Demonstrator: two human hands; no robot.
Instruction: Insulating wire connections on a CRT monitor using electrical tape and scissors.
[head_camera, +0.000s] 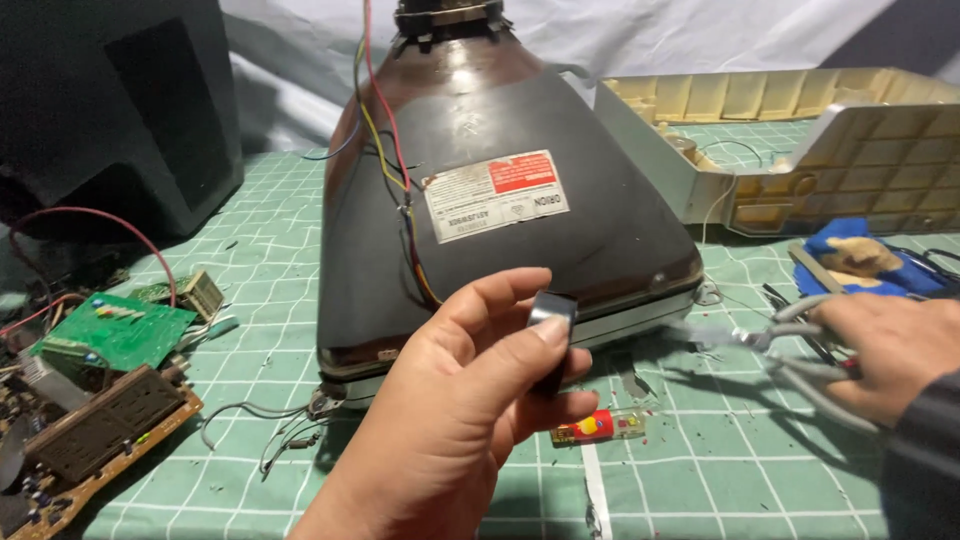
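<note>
A dark picture tube (520, 200) lies face down on the green gridded mat (720, 470), with red and yellow wires running down its back and a white and red label on it. In front of it, my left hand (460, 410) pinches a small dark metal piece (552, 312) between thumb and fingers. My right hand (885, 350), at the right edge, grips grey-handled pliers (790, 335) whose blurred jaws point left toward the tube's lower right corner.
A green circuit board (115, 330) and a brown board (95, 425) with loose wires lie at the left. A black casing (120, 110) stands behind them. A beige plastic housing (800, 140) and a blue cloth (850, 255) sit at the right. A small red-labelled lighter (600, 427) lies near my left hand.
</note>
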